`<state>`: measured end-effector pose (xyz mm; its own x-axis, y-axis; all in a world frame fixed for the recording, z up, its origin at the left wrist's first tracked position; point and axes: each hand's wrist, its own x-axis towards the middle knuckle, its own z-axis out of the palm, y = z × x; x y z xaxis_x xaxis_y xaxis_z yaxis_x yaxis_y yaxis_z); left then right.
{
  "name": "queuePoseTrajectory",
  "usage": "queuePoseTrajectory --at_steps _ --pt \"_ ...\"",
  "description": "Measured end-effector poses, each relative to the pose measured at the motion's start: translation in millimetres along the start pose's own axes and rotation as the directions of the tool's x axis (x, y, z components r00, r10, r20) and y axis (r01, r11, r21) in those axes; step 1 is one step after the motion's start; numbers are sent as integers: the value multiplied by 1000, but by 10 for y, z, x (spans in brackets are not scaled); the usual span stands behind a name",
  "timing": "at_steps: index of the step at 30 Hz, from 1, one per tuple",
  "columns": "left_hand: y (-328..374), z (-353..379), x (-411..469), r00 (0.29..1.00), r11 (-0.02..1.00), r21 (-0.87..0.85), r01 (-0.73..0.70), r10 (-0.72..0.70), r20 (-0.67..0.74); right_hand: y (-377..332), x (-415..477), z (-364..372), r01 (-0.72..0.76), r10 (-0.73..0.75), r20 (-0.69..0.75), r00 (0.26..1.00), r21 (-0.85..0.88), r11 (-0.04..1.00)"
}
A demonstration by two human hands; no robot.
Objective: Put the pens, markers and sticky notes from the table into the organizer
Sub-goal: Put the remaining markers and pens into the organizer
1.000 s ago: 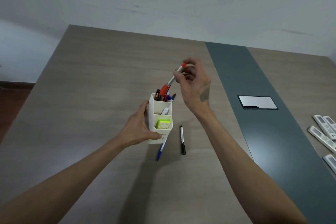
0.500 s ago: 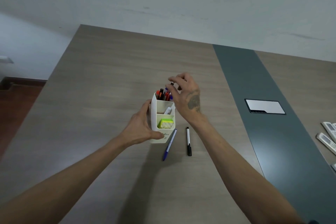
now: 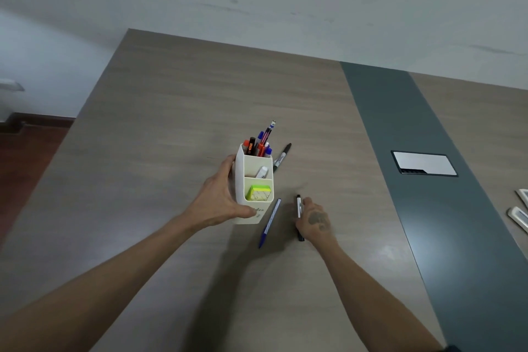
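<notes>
A cream organizer (image 3: pixel 239 177) stands on the wooden table (image 3: pixel 160 123), and my left hand (image 3: pixel 220 197) grips its left side. Its back compartment holds several pens and markers (image 3: pixel 260 143). A white item lies in the middle compartment, and green-yellow sticky notes (image 3: pixel 259 192) fill the front one. My right hand (image 3: pixel 314 220) rests on the table with its fingers closed around a white-and-black marker (image 3: pixel 299 207). A blue striped pen (image 3: pixel 270 222) lies between the organizer and that hand. A black marker (image 3: pixel 283 156) lies behind the organizer on its right.
A dark grey strip (image 3: pixel 428 180) runs down the table on the right, with a rectangular cable hatch (image 3: pixel 424 164) set in it. White remote controls (image 3: pixel 518 211) lie at the far right edge. The table's left edge drops to a reddish floor.
My right hand let go of the red-capped pen into the back compartment, then dropped to the table and closed on the white-and-black marker. My left hand has stayed on the organizer.
</notes>
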<state>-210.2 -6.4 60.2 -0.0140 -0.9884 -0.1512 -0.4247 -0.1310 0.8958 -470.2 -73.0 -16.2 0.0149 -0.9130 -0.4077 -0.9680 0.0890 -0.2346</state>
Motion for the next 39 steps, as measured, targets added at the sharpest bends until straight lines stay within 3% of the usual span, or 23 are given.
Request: queuePoseTrajectory --at_steps 4,8,12,14,17,27,31,36,39 --pt "-25 -12 -5 1000 1000 0 17 -17 -4 -51 14 -21 -31 31 -22 999 26 999" --pt "-25 -37 14 1000 1000 -3 16 -16 -12 -247 14 -371 136 -60 -234 970 326 936" --pt "46 -57 26 1000 1000 -8 4 -4 -8 -745 -241 -1153 515 -161 -590 791 502 694" --pt "98 -54 24 1000 1000 -23 -12 12 4 -998 -402 -1476 631 -193 -666 721 515 580" --pt "168 -71 3 999 998 -39 -43 43 -4 -1334 -523 -1645 717 -262 -703 661 487 499" --pt "214 -126 -59 997 996 -48 -70 68 -37 -1483 -359 -1182 765 -505 -681 530 128 631" --pt "185 -133 -67 998 997 -47 -61 60 -27 -1399 -348 -1205 772 -486 -726 486 97 628" --pt "224 -101 -45 997 997 -43 -71 70 -36 -1369 -325 -1185 794 -533 -673 512 135 592" --pt "236 -77 -20 996 995 -53 -81 79 -45 -1412 -371 -1163 813 -515 -730 450 97 574"
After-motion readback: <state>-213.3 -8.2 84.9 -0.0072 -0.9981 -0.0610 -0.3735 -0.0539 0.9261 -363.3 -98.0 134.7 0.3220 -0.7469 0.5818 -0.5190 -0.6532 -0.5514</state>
